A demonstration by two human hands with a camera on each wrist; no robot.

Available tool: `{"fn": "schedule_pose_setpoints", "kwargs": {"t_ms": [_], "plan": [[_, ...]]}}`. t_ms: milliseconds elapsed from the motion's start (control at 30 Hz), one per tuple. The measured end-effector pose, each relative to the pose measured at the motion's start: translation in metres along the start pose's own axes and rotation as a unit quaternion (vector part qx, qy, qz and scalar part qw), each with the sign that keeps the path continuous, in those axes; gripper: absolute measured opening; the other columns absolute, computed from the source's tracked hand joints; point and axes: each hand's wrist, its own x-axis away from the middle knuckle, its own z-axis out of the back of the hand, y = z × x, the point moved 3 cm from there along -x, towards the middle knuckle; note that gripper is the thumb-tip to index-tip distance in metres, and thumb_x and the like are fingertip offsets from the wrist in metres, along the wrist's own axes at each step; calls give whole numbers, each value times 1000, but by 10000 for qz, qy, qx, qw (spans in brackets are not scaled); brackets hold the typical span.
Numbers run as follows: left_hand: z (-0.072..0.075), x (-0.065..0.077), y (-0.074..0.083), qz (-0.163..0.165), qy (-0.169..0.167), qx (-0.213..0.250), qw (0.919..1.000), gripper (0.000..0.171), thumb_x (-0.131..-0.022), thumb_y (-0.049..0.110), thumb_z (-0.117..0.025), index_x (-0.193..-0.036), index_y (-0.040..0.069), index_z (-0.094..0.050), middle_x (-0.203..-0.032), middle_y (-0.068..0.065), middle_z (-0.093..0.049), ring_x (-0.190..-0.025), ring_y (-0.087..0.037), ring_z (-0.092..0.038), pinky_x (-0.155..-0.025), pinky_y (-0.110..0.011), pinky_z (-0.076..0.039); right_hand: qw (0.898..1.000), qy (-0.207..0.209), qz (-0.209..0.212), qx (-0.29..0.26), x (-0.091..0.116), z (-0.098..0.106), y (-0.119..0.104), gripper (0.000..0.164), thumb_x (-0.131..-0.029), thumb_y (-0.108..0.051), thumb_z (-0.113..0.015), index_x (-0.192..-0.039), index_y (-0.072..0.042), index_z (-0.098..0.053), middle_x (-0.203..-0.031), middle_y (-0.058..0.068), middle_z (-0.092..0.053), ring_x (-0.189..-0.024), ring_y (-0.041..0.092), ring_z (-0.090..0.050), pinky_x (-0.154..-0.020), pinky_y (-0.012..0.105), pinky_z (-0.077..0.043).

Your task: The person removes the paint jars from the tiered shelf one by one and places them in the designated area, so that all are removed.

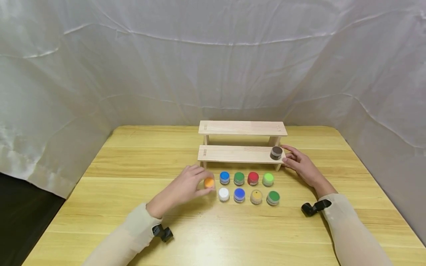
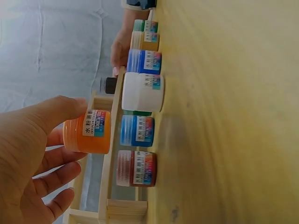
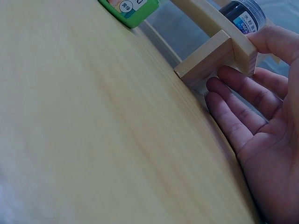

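Observation:
My left hand (image 1: pixel 190 186) pinches an orange paint jar (image 2: pixel 93 131) between thumb and fingers, left of two rows of paint jars. In the left wrist view the jar is raised off the table. At the right end of the two-tier wooden shelf (image 1: pixel 234 153), my right hand (image 1: pixel 302 166) grips the lower board's end, the thumb at its front corner. Just beside that hand a dark brown paint jar (image 1: pixel 276 153) stands on the lower board. In the left wrist view a reddish-brown jar (image 2: pixel 136 168) stands near the held jar; the head view does not show it clearly.
In front of the shelf stand blue (image 1: pixel 224 178), green (image 1: pixel 239 178), red (image 1: pixel 253 178) and light green jars (image 1: pixel 267 179). Nearer are white (image 1: pixel 223 194), dark blue (image 1: pixel 239 195), yellow (image 1: pixel 256 197) and green jars (image 1: pixel 273 198). A grey curtain (image 1: pixel 213 66) hangs behind the table.

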Motion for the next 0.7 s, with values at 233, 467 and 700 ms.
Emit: {"fn": "schedule_pose_setpoints", "kwargs": {"t_ms": [233, 467, 700], "plan": [[-6, 8, 1, -16, -47, -51, 10000, 38, -85, 38, -76, -110, 11, -69, -116, -4, -68, -111, -22, -58, -96, -43, -45, 10000, -21, 31, -62, 0, 0, 0, 59, -101, -8, -53, -151, 6, -24, -104, 7, -62, -98, 11, -64, -87, 25, -52], [-14, 10, 2, 50, -241, -114, 9996, 40, -84, 39, -76, -110, 11, -69, -109, -2, -69, -105, -21, -58, -93, -42, -46, 9999, -32, 32, -105, 0, 0, 1, 59, -101, -8, -53, -151, 6, -24, -105, 6, -62, -98, 10, -64, -87, 26, -52], [-19, 12, 3, 149, -430, -210, 9987, 40, -85, 41, -75, -110, 11, -69, -107, -1, -69, -98, -18, -56, -88, -39, -46, 10000, -43, 17, -60, 0, 1, 2, 59, -101, -8, -53, -151, 4, -24, -105, 6, -62, -98, 11, -64, -87, 25, -52]]}}
